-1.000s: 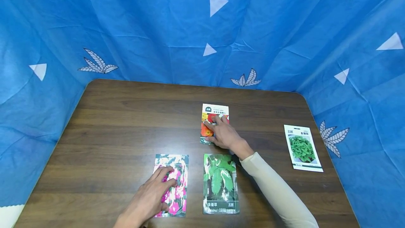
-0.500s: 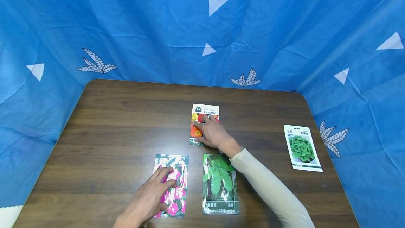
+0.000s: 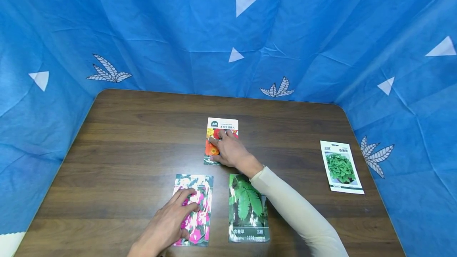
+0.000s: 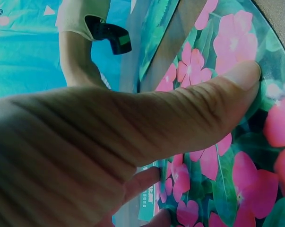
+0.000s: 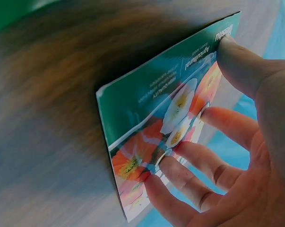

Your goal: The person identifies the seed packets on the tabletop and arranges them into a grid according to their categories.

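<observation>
My right hand [image 3: 230, 150] lies on a seed packet with red, orange and yellow flowers [image 3: 212, 150], toward the back of the table. In the right wrist view its fingers spread over the poppy-like picture, fingertips on the flat face of the packet [image 5: 147, 99]. At the front, my left hand [image 3: 168, 221] rests on a pink-flowered seed packet [image 3: 201, 213], fingers apart. The left wrist view has the thumb lying across the pink flowers [image 4: 255, 184]. Between the hands' sides, nearer the front, a green fern-leaf packet [image 3: 248, 209] lies flat, its top corner under the right forearm.
Off to the right lies a white packet with a green leafy plant [image 3: 340, 167]. All packets are on a brown wood-grain table [image 3: 135, 150]. A blue patterned cloth [image 3: 178, 31] hangs around the table's back and sides.
My right hand has slid the red-and-orange flower packet leftward across the table, staying flat. The left hand and the other packets have hardly moved.
</observation>
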The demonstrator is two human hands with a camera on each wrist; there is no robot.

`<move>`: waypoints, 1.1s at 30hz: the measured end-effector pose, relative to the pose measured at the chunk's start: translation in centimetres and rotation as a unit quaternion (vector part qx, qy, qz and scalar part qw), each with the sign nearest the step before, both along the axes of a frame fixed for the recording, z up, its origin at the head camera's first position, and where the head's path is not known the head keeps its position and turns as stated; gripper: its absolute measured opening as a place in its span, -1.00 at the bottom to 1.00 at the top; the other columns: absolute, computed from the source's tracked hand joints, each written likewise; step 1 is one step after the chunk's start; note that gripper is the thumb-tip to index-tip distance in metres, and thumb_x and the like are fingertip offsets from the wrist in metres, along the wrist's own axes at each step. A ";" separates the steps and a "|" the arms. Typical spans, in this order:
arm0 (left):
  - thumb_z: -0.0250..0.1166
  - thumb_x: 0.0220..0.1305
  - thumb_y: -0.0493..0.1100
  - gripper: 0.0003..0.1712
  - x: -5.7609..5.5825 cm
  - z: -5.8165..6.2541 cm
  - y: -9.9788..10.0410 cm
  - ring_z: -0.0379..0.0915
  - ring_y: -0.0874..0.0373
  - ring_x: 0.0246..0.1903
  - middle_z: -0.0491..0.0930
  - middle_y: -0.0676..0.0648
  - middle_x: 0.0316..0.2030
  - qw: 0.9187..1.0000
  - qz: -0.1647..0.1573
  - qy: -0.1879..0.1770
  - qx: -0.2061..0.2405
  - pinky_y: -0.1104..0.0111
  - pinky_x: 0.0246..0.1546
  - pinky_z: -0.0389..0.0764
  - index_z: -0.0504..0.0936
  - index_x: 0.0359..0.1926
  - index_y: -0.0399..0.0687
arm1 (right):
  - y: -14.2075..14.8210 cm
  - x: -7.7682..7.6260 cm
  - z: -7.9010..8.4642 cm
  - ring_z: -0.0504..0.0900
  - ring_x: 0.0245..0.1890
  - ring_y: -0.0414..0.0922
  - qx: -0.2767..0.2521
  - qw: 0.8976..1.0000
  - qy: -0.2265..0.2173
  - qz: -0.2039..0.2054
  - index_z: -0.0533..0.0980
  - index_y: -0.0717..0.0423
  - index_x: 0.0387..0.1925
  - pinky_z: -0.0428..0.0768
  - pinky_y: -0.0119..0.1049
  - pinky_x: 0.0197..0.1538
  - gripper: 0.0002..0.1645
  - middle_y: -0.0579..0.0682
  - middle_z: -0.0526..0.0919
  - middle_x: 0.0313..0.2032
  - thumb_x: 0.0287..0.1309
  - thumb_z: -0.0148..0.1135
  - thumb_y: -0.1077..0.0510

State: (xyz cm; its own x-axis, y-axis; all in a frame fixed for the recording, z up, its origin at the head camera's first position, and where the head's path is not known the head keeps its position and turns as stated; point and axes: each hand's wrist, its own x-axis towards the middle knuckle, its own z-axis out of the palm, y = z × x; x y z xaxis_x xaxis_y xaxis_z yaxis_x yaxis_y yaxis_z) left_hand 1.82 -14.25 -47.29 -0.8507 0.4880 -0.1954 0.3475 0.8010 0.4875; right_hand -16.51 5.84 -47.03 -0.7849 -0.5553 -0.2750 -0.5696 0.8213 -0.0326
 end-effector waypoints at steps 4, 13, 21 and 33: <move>0.71 -0.40 -0.07 -0.32 0.0 0.0 -0.1 0.26 -0.05 0.27 0.37 -0.07 0.29 1.000 -0.002 0.009 0.001 0.22 -0.33 0.74 0.70 -0.08 0.13 | -1.0 0.1 -0.1 0.38 0.08 0.02 0.000 1.000 0.002 0.004 0.24 -0.20 0.49 0.63 -0.22 0.06 -0.13 0.11 0.40 0.25 0.25 0.18 -0.38; 0.71 -0.36 -0.11 -0.33 0.0 0.0 0.0 0.25 -0.05 0.26 0.35 -0.07 0.31 1.000 0.000 -0.019 0.007 0.16 -0.35 0.74 0.71 -0.06 0.12 | -2.8 0.4 -0.2 0.36 0.13 -0.02 0.004 1.000 0.001 -0.006 0.24 -0.25 0.49 0.62 -0.23 0.11 -0.13 0.06 0.37 0.28 0.24 0.18 -0.40; 0.72 -0.38 -0.10 -0.31 -0.1 0.1 0.1 0.25 -0.05 0.26 0.35 -0.07 0.31 1.000 0.001 -0.027 -0.006 0.08 -0.19 0.74 0.71 -0.06 0.12 | -4.3 0.6 -0.3 0.37 0.17 -0.06 -0.012 1.000 0.004 -0.003 0.26 -0.22 0.48 0.57 -0.25 0.20 -0.14 0.07 0.39 0.27 0.24 0.20 -0.38; 0.71 -0.39 -0.08 -0.31 -0.4 0.1 0.1 0.24 -0.07 0.29 0.34 -0.08 0.32 1.000 0.002 -0.028 -0.002 0.04 -0.22 0.74 0.71 -0.06 0.12 | -5.3 0.7 -0.4 0.34 0.24 -0.03 -0.025 1.000 -0.003 -0.005 0.24 -0.19 0.50 0.54 -0.18 0.29 -0.13 0.10 0.36 0.26 0.26 0.19 -0.36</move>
